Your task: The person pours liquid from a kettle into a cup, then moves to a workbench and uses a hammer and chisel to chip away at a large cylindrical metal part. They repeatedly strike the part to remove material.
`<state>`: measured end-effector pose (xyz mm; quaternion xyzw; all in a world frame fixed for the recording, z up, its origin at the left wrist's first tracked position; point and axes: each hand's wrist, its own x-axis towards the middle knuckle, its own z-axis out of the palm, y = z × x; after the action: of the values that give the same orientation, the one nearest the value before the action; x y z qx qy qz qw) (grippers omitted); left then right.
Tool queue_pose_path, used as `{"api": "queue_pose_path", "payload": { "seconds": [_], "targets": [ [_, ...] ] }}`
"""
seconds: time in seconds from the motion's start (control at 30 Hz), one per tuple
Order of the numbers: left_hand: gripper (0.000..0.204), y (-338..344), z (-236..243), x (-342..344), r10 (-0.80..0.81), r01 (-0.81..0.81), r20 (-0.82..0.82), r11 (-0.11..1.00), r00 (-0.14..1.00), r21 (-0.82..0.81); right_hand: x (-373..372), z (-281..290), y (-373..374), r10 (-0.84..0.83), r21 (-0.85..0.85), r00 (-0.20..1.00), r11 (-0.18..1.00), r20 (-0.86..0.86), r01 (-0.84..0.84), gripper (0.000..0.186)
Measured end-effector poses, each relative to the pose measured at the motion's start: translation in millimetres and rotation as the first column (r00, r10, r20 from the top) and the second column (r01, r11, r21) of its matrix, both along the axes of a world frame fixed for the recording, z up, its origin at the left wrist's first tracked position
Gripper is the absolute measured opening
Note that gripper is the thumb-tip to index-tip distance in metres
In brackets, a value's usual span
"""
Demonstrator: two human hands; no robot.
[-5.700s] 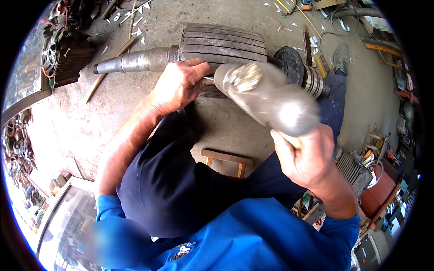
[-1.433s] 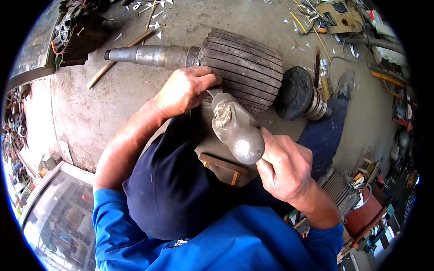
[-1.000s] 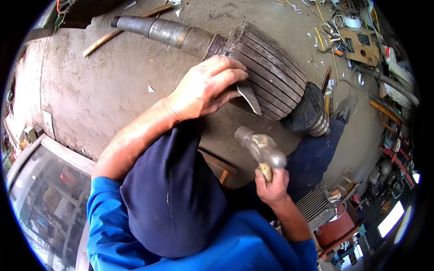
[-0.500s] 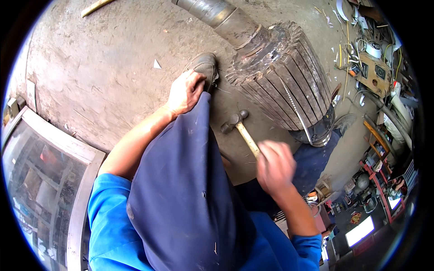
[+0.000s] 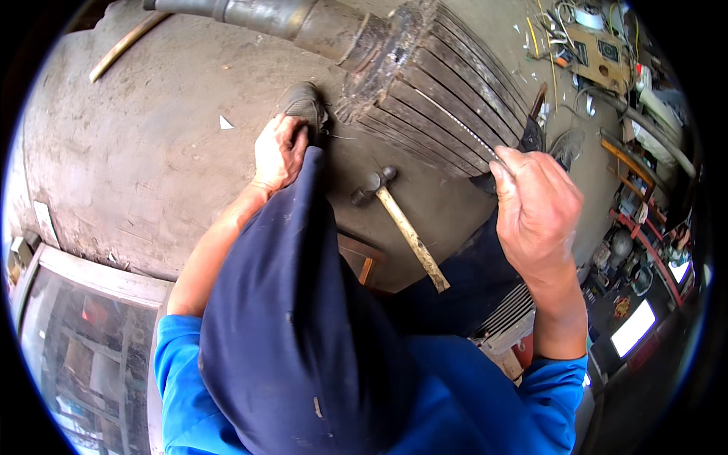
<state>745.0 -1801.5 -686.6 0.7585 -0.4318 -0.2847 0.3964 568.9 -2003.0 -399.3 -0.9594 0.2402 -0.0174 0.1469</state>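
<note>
The end of a thin pale metal strip (image 5: 460, 127) is pinched between thumb and fingers of my right hand (image 5: 537, 205). This strip lies along a slot of a large slotted rotor (image 5: 455, 83), a dark grooved cylinder on a thick metal shaft (image 5: 303, 21). My left hand (image 5: 279, 152) hangs at my raised knee, beside the toe of my shoe (image 5: 302, 102); its fingers are curled, and their inner side is hidden. A ball-peen hammer (image 5: 402, 224) with a worn wooden handle lies on the floor between my legs, touched by neither hand.
A wooden stick (image 5: 129, 44) lies at the far left. Near left stands a white-framed glass panel (image 5: 98, 274). Along the right are cables, a tan box with dark panels (image 5: 603, 61), a red metal frame (image 5: 644, 246) and clutter. White scraps (image 5: 226, 122) dot the floor.
My right hand has gone from the hammer's handle up and right to the strip, and now grips it. The hammer stays on the floor. The whole view has shifted.
</note>
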Motion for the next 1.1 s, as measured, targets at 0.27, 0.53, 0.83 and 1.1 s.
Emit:
{"api": "queue_pose_path", "payload": {
  "seconds": [0.27,0.53,0.83,1.1],
  "targets": [
    [0.014,0,-2,1,-0.013,0.013,0.003,1.0,1.0,0.026,32,1,-12,0.064,0.099,0.998,0.993,-0.014,-0.063,0.012],
    [0.022,-26,51,14,0.04,-0.045,-0.029,0.977,0.999,-0.209,44,-15,3,0.106,-0.073,0.987,0.991,-0.116,-0.115,0.012],
    [0.052,-88,147,13,-0.235,0.269,0.146,0.678,0.961,-0.684,32,-4,-1,0.09,0.105,0.994,0.991,-0.054,-0.084,0.021],
    [0.021,-127,160,34,-0.533,0.445,0.034,0.668,0.845,-0.596,-19,-26,34,-0.432,0.456,0.85,0.848,0.303,0.268,0.026]
  ]
}}
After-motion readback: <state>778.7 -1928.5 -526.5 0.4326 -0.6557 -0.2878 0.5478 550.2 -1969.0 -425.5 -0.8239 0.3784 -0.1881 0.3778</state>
